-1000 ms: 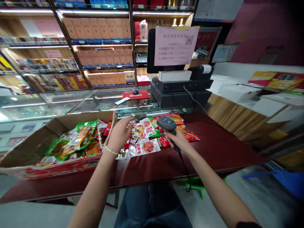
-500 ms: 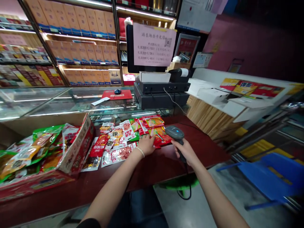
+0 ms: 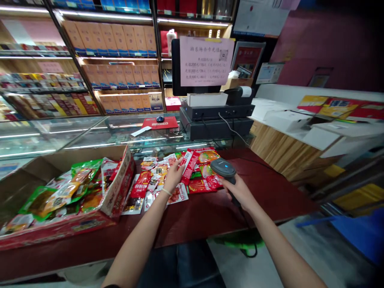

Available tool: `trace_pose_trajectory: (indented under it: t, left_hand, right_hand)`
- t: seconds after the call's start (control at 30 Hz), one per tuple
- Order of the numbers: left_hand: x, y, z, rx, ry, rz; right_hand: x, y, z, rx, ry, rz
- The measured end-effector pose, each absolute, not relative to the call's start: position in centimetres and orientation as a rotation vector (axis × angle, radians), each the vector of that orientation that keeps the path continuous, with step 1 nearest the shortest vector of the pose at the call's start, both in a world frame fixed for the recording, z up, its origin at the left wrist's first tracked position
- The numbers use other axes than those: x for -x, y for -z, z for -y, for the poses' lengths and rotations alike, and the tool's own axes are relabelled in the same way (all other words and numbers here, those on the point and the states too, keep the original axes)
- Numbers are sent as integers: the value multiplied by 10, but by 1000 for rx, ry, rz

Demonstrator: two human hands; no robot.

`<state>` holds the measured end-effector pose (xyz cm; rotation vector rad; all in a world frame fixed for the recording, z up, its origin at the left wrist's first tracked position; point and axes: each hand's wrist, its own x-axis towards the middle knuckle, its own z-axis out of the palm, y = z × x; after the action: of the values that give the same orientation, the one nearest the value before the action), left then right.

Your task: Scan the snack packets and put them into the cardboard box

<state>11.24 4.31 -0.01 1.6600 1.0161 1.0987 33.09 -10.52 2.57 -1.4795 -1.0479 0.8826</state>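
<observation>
While your left hand (image 3: 173, 178) pinches a red snack packet (image 3: 190, 165) above the loose packets (image 3: 150, 180) mid-worktop (image 3: 270, 188), hold it flat and steady facing the scanner (image 3: 222, 168) gripped in your right hand (image 3: 241, 194).

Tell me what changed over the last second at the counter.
The left hand moved from the pile's left side to its right and has now picked up a red packet. The right hand kept gripping the scanner; the cardboard box stayed put.

Pink notice (image 3: 206, 61): Chinese lines beside a QR code, too blurred to read.
Snack packets (image 3: 200, 186): print illegible.
</observation>
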Motion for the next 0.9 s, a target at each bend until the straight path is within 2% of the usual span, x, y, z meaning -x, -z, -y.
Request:
trace_pose_trajectory:
  t: [0.27,0.77,0.9]
  left_hand:
    - [-79,28,-54,-1311,-1144,-861]
    - [-74,22,-55,-1337,-1094,-857]
    - [-76,12,-51,-1371,-1242,-874]
  right_hand:
    - [-277,-41,88,1511,-840,1290]
    - [-250,-46,83,1539,-848,1292]
    - [-250,-51,86,1562,-809,1300]
